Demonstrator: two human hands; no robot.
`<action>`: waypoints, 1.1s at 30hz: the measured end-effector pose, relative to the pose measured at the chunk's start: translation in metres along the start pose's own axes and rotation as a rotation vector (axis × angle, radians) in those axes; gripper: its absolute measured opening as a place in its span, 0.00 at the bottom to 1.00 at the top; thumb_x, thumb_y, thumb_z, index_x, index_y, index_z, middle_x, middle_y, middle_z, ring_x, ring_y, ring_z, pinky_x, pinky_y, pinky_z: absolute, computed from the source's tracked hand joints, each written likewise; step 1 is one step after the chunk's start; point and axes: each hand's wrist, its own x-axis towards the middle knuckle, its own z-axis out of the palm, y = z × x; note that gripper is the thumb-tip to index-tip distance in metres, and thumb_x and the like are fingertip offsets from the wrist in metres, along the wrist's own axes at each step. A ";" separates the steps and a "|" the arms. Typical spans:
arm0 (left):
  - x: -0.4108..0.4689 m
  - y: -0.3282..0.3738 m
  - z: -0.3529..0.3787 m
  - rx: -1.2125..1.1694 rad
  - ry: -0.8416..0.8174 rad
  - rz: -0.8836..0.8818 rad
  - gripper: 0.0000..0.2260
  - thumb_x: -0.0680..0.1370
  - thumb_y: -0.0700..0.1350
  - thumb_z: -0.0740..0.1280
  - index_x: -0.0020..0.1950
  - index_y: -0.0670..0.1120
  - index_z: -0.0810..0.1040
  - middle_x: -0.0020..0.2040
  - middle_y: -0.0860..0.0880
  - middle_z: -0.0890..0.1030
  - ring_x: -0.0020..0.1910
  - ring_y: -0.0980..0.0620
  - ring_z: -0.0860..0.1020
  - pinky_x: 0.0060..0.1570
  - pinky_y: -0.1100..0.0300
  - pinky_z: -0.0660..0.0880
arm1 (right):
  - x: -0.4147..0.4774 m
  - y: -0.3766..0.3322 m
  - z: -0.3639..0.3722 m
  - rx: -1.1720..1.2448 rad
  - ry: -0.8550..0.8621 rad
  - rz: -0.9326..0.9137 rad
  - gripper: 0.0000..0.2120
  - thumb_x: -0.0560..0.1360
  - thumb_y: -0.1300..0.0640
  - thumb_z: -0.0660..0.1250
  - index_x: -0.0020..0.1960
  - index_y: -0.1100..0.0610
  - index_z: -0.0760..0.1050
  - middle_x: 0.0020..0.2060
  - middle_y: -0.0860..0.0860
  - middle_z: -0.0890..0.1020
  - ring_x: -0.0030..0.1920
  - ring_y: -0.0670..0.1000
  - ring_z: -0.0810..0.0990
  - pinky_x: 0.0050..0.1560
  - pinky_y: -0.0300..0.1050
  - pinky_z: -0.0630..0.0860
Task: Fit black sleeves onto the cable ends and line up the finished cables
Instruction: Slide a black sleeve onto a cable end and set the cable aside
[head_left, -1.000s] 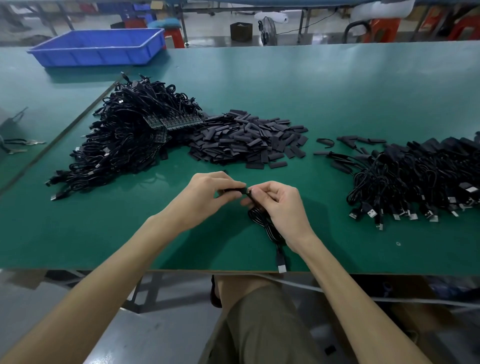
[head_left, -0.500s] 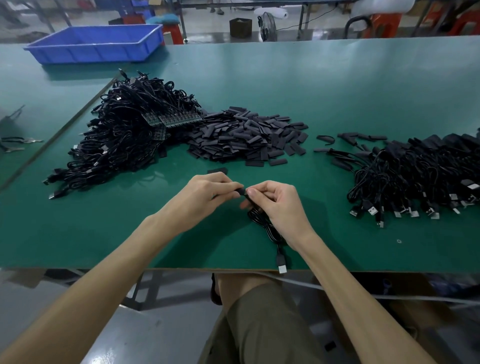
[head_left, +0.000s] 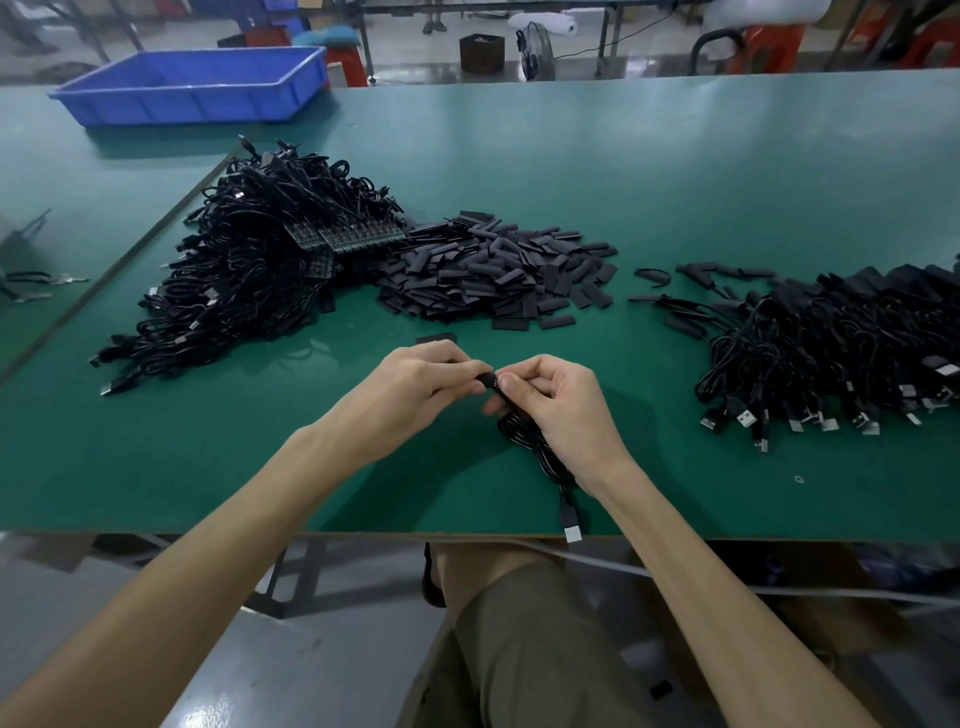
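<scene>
On the head view I watch the left hand (head_left: 415, 387) and the right hand (head_left: 561, 400) meet low over the green bench (head_left: 623, 171), the fingers (head_left: 457, 371) of both curled and pinching one black sleeve (head_left: 488, 382) at the end of a cable (head_left: 540, 457). Its coil runs under the right palm to a USB plug (head_left: 571, 530) at the near edge. I judge this sleeve half-fitted, not yet seated. At right the finished cables (head_left: 831, 353) lie with plugs lined toward me; at left a big heap of bare cables (head_left: 249, 270) and a pile of loose sleeves (head_left: 493, 270) wait, so I reckon plenty remains
</scene>
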 end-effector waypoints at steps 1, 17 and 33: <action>0.000 0.000 0.000 0.000 0.001 0.008 0.10 0.81 0.42 0.68 0.60 0.41 0.84 0.50 0.47 0.81 0.45 0.50 0.78 0.47 0.60 0.74 | 0.000 0.000 0.000 0.004 -0.001 0.002 0.04 0.82 0.59 0.69 0.51 0.58 0.82 0.39 0.51 0.88 0.44 0.49 0.87 0.48 0.38 0.80; -0.009 -0.007 0.026 -0.783 0.308 -0.439 0.09 0.73 0.39 0.77 0.53 0.42 0.85 0.44 0.45 0.86 0.39 0.52 0.82 0.41 0.62 0.79 | 0.001 0.005 0.001 0.005 0.025 -0.006 0.04 0.82 0.57 0.69 0.52 0.57 0.81 0.40 0.50 0.88 0.45 0.49 0.87 0.55 0.46 0.80; -0.009 -0.007 0.032 -0.723 0.285 -0.385 0.07 0.73 0.42 0.78 0.50 0.44 0.86 0.38 0.46 0.86 0.35 0.46 0.85 0.42 0.62 0.81 | 0.000 0.004 -0.003 0.029 -0.019 0.012 0.04 0.80 0.59 0.70 0.51 0.59 0.82 0.39 0.53 0.88 0.44 0.52 0.88 0.54 0.51 0.82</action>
